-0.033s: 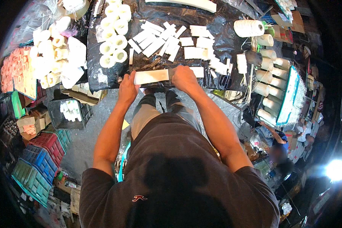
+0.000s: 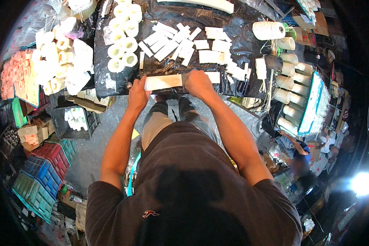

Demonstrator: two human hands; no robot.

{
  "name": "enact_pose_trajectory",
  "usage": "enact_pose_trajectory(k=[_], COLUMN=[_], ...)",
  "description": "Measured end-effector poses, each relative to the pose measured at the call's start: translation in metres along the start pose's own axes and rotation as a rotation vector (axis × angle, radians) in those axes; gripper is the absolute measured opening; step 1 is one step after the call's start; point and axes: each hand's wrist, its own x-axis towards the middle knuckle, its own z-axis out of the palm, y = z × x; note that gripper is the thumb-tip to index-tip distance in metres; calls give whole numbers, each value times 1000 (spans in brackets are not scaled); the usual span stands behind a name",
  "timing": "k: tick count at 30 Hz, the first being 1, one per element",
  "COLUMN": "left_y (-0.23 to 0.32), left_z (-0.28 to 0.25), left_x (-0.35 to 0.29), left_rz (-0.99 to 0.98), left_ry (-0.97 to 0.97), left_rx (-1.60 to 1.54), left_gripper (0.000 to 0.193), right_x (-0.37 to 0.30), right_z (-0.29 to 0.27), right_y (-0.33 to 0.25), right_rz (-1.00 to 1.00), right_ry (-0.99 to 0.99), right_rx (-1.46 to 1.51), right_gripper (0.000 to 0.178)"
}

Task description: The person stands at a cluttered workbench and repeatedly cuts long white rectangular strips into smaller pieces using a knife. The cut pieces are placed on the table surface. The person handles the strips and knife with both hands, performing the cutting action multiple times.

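At the near edge of the dark-covered table, a cream-coloured flat strip point(image 2: 164, 83) lies crosswise between my hands. My left hand point(image 2: 138, 95) grips its left end, thumb and fingers closed on it. At the other end my right hand point(image 2: 199, 84) is closed in a fist. A small dark grey piece shows beside that fist, against the strip; what it belongs to is hidden by my fingers. Just right of this fist lies another pale piece point(image 2: 213, 77). Farther in, loose pale strips point(image 2: 168, 50) are scattered, with stacked flat pieces point(image 2: 209, 57) to their right.
Cream hollow cylinders point(image 2: 130, 60) stand at the table's left. A spool of cord point(image 2: 268, 30) sits at the far right, near a blue-edged rack point(image 2: 310, 104) of pale cylinders. Coloured crates point(image 2: 41, 174) line the left floor. Another person's arm point(image 2: 293, 141) shows at right.
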Motion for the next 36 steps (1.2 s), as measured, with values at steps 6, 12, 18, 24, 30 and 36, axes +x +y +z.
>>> enact_pose_trajectory(k=[6,12,18,24,30,36], left_y=[-12,-22,-31,-32,-25,-20], left_z=[-1,0,0,0,7,5], left_x=[9,9,10,11,14,13], left_rz=[-11,-34,-8,-34,10,-4], left_ry=[-1,-25,-31,8,-2,28], left_rx=[-108,-229,-333,-316,-318,-305], left_gripper=[71,73,70,67,66,63], right_x=[11,16,33,16,6,13], right_z=[-3,4,25,7,6,13], right_y=[-12,-26,-7,27,-36,-75], right_rz=[35,74,-9,-87,-200,-48], right_ry=[-42,-40,-7,98,1,-22], right_rx=[-38,-76,-136,42,-128,-30], right_gripper=[24,25,23,28,26,23])
